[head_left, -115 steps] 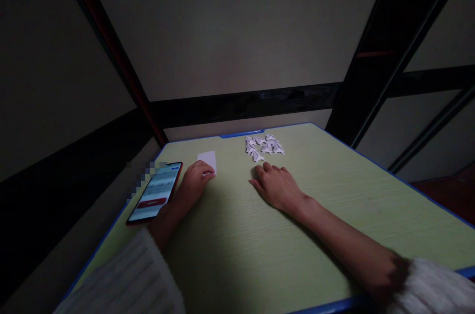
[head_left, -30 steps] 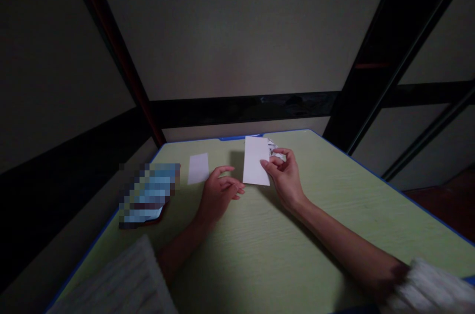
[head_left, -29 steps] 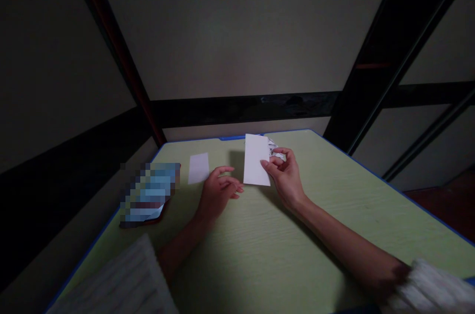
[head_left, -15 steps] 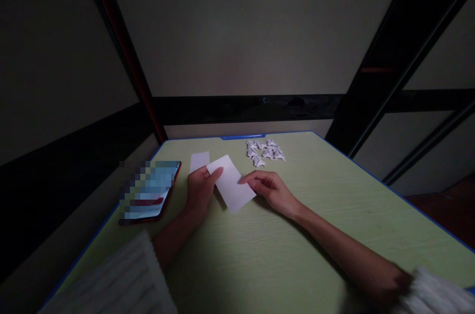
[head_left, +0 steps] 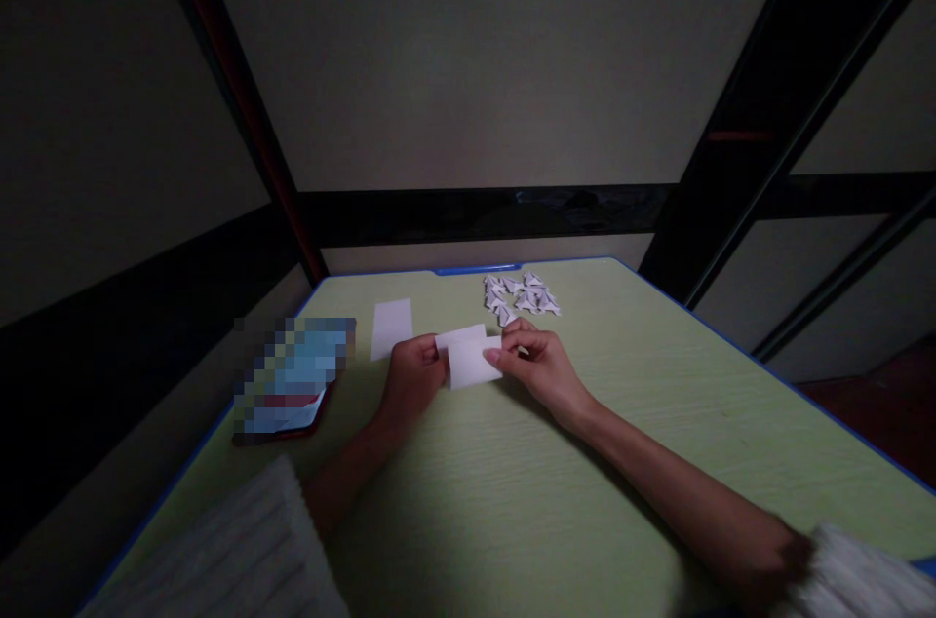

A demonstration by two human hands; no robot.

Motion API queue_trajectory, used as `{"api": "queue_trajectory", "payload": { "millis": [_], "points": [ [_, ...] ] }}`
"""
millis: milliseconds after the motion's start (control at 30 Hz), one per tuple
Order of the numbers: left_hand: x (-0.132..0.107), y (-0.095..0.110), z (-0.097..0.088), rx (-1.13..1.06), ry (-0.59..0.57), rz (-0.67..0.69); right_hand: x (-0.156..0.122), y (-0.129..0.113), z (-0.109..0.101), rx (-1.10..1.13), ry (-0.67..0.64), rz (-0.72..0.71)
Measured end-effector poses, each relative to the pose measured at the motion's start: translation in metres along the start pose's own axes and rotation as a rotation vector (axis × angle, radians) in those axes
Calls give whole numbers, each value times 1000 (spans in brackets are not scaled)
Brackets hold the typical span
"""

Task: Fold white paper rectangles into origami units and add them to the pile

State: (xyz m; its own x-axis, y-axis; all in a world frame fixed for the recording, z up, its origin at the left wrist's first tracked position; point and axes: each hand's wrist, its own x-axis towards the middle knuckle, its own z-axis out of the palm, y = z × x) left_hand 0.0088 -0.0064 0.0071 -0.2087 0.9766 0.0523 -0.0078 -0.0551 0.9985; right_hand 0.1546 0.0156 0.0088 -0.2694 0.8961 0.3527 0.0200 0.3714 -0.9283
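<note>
A white sheet of paper [head_left: 474, 365] is held between my two hands above the table, bent over on itself so a second layer shows behind the front one. My left hand [head_left: 415, 376] is closed on its left edge, fingers partly hidden. At the right edge my right hand [head_left: 542, 366] pinches the paper, thumb in front. Just beyond lie several small folded white paper figures [head_left: 527, 294], grouped together. Another flat white paper [head_left: 393, 326] rests on the table behind my left hand.
A phone or tablet with a blurred screen [head_left: 299, 379] lies at the table's left side. The pale green table [head_left: 658, 423] has a blue rim, with a blue strip [head_left: 479, 268] at its far edge. A wall [head_left: 468, 92] stands behind it.
The held paper was flat and slanted; now it is folded over, its shape shorter and wider. My left hand has moved slightly right and down, uncovering more of the paper on the table.
</note>
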Motion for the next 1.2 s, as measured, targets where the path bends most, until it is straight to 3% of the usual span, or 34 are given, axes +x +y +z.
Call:
{"api": "queue_trajectory", "payload": {
  "millis": [233, 333, 800, 1200],
  "points": [
    [-5, 1, 5, 18, -138, 20, -1, 1, 5, 236, 68, 224],
    [-7, 2, 6, 23, -134, 21, -1, 0, 5, 251, 117, 268],
    [-8, 4, 5, 60, -25, 139, -1, -2, 4, 229, 188, 267],
    [-8, 4, 7, 53, -82, 128, -1, -1, 4, 218, 201, 260]
  ]
}}
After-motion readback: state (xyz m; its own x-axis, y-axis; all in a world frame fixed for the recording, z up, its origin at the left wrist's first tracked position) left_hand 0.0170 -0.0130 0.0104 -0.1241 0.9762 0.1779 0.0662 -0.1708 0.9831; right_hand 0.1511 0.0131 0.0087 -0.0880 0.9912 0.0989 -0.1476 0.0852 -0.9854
